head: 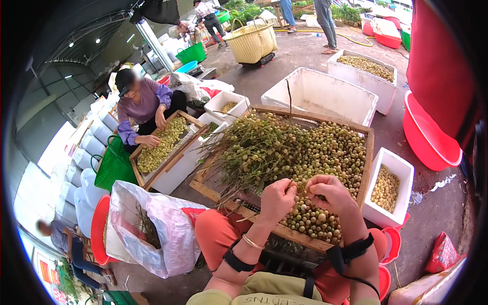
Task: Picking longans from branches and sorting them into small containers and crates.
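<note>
A wood-framed mesh tray lies tilted before me, heaped with loose, small round yellow-green fruits. On its left side, a pile of fruit-bearing twigs sticks out past the frame. My left hand and my right hand are close together above the near part of the tray. Thumb and forefinger of my left hand pinch a small brownish thing that looks like a fruit. The fingers of my right hand curl inward; whatever they hold is mostly hidden. Loose fruits lie below both hands.
White foam boxes of fruit stand at the right and back right; a larger foam box sits behind the tray. A co-worker handles fruit at another tray. A woven sack and red basin flank me.
</note>
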`<state>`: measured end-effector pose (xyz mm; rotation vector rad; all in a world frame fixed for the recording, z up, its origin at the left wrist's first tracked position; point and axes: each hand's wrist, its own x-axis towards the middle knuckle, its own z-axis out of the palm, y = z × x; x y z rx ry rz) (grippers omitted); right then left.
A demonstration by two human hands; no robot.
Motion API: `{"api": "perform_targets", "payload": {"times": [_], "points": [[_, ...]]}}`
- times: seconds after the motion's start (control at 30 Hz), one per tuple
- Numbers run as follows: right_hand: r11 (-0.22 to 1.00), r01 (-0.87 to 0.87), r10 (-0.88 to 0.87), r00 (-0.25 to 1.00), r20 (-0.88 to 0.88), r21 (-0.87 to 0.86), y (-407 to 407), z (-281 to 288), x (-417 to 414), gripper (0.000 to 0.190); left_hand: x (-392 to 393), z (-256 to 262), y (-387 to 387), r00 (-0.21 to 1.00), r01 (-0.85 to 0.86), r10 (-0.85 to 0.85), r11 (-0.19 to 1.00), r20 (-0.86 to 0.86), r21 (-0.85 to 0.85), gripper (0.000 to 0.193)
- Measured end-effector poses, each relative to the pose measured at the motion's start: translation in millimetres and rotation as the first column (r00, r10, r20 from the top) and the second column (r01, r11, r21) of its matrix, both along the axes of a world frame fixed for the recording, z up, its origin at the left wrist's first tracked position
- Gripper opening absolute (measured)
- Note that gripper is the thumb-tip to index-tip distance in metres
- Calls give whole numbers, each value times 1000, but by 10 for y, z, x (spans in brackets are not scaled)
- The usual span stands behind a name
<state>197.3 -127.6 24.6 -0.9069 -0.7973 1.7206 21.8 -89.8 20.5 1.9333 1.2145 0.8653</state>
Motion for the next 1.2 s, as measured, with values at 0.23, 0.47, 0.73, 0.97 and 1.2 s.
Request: {"api": "perform_targets", "payload": {"times": [0.23,0.47,0.73,0.97,1.2], "points": [[964,262,-260,891,-373,-45,8,-150,232,4,-147,-48,331,370,663,454,482,810,-573,18],[995,94,-95,980,-177,-16,-19,-294,83,19,37,-188,263,82,926,471,291,878,-242,20],[992,86,-68,982,-176,97,-43,-398,-132,29,36,-311,121,-3,937,408,321,913,-140,18],[983,108,-87,986,-143,148,-6,-425,-132,16,62,-268,97,-1,938,402,317,915,-138,15],[995,78,-30,827,-562,62,-33,-475,-204,11,86,-330,55,-106,956,446,291,889,-33,19]]}}
